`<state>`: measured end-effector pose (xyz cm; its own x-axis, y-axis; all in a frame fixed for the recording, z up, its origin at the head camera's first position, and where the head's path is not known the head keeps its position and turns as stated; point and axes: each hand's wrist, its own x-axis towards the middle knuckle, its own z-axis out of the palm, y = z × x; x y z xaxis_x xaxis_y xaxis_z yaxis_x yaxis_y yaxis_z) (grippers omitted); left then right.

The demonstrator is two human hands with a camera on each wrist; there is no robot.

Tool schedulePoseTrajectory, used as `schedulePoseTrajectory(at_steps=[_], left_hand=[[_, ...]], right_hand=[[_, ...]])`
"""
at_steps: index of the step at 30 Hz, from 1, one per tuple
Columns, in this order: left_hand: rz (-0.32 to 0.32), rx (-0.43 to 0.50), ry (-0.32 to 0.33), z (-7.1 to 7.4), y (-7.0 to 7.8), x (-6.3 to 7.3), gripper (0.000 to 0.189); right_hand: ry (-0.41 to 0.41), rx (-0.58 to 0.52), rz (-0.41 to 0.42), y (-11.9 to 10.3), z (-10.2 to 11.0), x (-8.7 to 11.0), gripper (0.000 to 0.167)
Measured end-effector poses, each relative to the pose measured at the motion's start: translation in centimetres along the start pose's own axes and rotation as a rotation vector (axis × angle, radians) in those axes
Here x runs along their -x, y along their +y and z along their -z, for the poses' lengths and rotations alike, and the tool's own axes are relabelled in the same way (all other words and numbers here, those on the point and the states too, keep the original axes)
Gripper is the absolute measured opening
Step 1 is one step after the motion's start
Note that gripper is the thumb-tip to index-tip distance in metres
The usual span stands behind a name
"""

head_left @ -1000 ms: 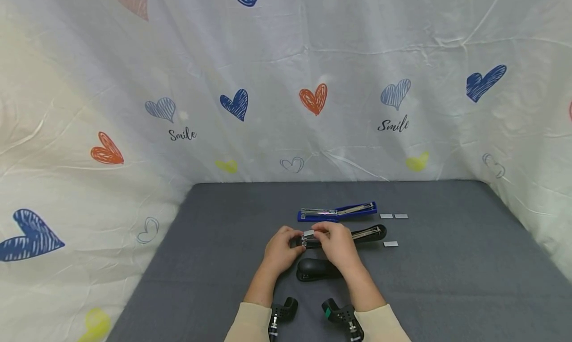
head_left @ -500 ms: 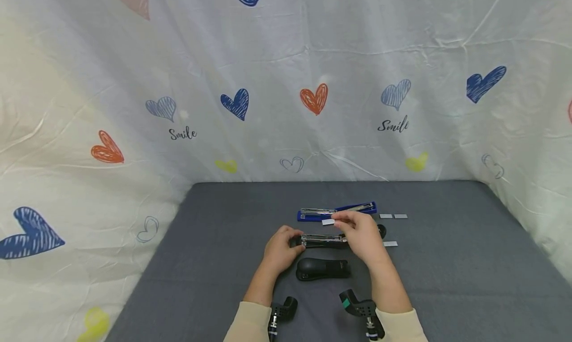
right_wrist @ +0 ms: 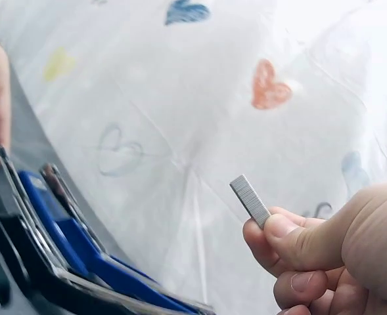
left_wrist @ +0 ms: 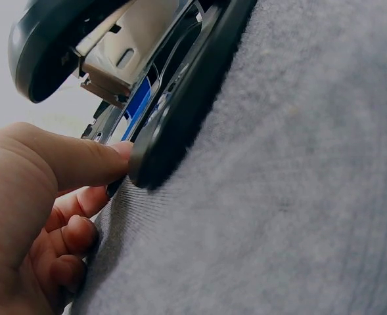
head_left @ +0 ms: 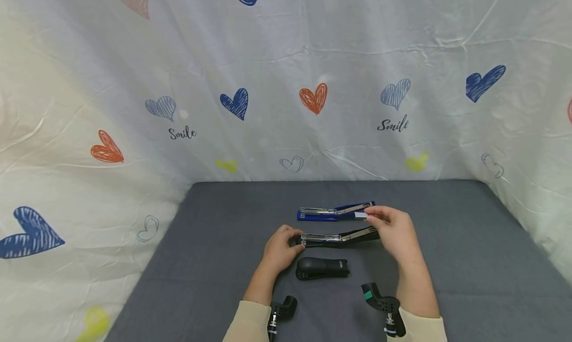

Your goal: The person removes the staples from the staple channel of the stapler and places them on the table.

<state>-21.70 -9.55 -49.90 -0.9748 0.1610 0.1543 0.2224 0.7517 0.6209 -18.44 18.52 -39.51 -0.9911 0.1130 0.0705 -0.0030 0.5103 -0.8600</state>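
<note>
My left hand holds the near-left end of an opened black stapler, its long metal staple channel facing up. In the left wrist view the thumb presses against the tip of the stapler's black base. My right hand pinches a short grey strip of staples between thumb and forefinger. That strip is raised in front of the right end of an opened blue stapler, which lies behind the black one. The black stapler's right end is hidden by the right hand.
A closed black stapler lies in front of the opened one, between the forearms. A grey cloth covers the table, and a white curtain printed with hearts hangs at the back and left.
My right hand has moved right with the strip of staples, away from the black stapler's channel, and now covers the loose strips on the table. The left hand has kept its place.
</note>
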Motion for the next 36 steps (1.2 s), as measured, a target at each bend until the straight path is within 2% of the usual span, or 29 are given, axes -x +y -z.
schedulePoseTrajectory(at_steps=[10, 18, 24, 29, 36], left_hand=[[0.004, -0.006, -0.007, 0.0, -0.1, -0.1, 0.031], [0.007, 0.000, -0.012, 0.1, 0.1, -0.1, 0.031], [0.008, -0.004, -0.012, 0.0, -0.1, -0.1, 0.032], [0.024, -0.005, -0.012, 0.0, -0.2, -0.2, 0.033], [0.008, -0.003, -0.013, 0.1, 0.0, -0.1, 0.032]], right_hand=[[0.095, 0.033, -0.110, 3.1, 3.0, 0.1, 0.031], [0.163, 0.077, -0.206, 6.0, 4.2, 0.1, 0.032], [0.177, 0.097, -0.281, 7.7, 4.4, 0.0, 0.030], [0.190, 0.138, -0.306, 9.1, 4.1, -0.2, 0.028], [0.198, 0.213, -0.350, 10.7, 3.5, -0.2, 0.027]])
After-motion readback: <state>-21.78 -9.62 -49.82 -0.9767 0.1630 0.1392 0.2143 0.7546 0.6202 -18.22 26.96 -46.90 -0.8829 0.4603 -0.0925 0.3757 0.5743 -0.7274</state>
